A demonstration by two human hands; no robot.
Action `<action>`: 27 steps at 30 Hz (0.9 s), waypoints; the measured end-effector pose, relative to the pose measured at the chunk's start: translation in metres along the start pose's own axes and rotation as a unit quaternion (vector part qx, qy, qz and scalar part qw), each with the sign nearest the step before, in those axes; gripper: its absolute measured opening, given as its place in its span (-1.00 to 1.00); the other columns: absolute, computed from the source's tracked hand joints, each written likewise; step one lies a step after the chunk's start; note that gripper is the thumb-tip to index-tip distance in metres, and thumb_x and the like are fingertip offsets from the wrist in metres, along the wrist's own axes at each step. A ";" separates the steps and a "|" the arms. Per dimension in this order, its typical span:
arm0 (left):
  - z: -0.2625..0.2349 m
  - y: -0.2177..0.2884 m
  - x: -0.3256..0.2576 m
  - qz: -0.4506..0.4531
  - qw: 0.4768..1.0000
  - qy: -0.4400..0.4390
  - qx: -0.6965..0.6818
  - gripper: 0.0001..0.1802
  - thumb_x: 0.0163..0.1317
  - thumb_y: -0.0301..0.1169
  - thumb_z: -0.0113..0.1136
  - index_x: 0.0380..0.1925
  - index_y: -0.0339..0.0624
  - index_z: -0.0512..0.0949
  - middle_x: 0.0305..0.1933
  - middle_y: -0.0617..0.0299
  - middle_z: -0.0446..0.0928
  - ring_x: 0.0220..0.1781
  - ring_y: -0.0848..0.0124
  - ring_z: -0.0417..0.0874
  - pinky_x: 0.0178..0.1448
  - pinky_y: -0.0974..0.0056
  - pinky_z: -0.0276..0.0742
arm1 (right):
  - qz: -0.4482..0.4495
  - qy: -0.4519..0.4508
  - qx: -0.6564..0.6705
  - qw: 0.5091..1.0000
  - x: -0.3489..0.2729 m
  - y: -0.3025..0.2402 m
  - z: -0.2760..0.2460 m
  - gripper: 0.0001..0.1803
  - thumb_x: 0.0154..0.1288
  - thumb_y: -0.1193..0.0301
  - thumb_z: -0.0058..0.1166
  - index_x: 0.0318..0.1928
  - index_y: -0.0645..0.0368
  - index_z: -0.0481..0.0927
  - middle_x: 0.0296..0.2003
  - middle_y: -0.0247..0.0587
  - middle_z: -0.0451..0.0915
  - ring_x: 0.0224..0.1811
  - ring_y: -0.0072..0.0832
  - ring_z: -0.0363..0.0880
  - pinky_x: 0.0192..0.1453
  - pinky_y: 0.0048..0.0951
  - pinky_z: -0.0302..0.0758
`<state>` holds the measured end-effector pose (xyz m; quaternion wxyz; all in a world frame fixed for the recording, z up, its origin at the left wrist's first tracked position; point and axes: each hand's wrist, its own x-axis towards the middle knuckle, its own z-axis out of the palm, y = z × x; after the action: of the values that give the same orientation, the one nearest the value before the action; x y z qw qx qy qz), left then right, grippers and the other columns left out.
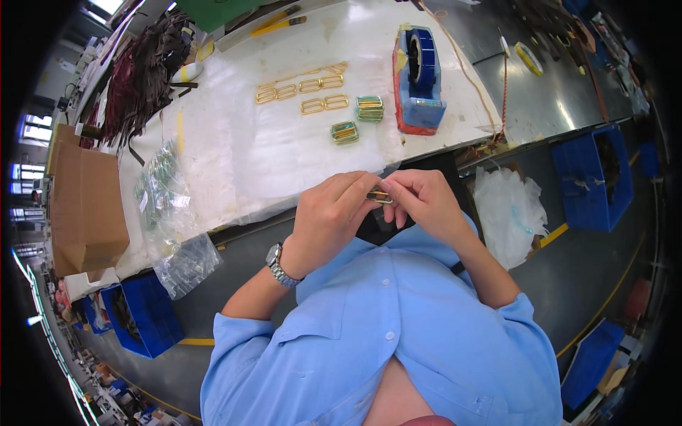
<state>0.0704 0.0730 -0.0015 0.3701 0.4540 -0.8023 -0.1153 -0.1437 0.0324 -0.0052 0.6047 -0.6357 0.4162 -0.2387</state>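
Just off the table's front edge, in front of my shirt, both hands meet around a small gold metal buckle [380, 197]. My left hand [332, 206], with a watch at its wrist, pinches it from the left. The thumb and fingers of my right hand [426, 199] close on its right side; the fingers partly hide it. Beyond them on the table lie several gold slide buckles [324, 104] in loose rows. Two bundled stacks of buckles, one nearer [344, 133] and one farther right [369, 108], sit closer to me.
A tape dispenser [419, 85] with blue tape stands right of the buckles. Clear plastic bags [167, 206] hang over the table's left front edge, near a cardboard box [89, 202]. Dark strips [145, 74] are heaped at far left. Blue crates [595, 177] stand on the floor.
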 end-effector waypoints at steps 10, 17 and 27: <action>-0.020 -0.046 0.044 -0.146 0.987 0.070 -0.023 -0.68 0.18 -0.53 0.52 -0.05 -0.29 0.71 -0.03 0.06 0.77 -0.09 0.21 0.77 -0.06 0.23 0.68 | -0.041 0.103 0.133 0.985 0.000 0.001 -0.030 -0.70 0.71 0.34 0.08 0.07 0.36 0.72 -0.40 -0.23 0.71 -0.40 -0.61 0.68 -0.29 -0.59 0.62; -0.002 -0.066 0.047 -0.166 0.984 -0.014 0.065 -0.70 0.19 -0.46 0.50 -0.08 -0.26 0.70 -0.08 0.06 0.74 0.00 0.03 0.72 0.13 0.05 0.64 | -0.093 0.219 0.161 0.958 -0.003 0.004 -0.045 -0.73 0.68 0.39 0.11 0.05 0.36 0.74 -0.40 -0.25 0.70 -0.44 -0.65 0.61 -0.34 -0.64 0.54; -0.007 -0.046 0.065 -0.119 0.986 0.010 0.116 -0.63 0.23 -0.48 0.48 0.05 -0.22 0.70 0.05 0.00 0.72 0.09 0.01 0.72 0.19 0.02 0.63 | -0.152 0.336 -0.094 0.925 0.047 0.012 -0.088 -0.59 0.56 0.15 0.29 0.01 0.32 0.81 0.04 -0.09 0.62 -0.11 -0.45 0.62 -0.01 -0.43 0.56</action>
<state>0.0844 -0.0049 0.0113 0.3066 0.5873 -0.7466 -0.0603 -0.1923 -0.0556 -0.0130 0.3231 -0.6281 0.5138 -0.4870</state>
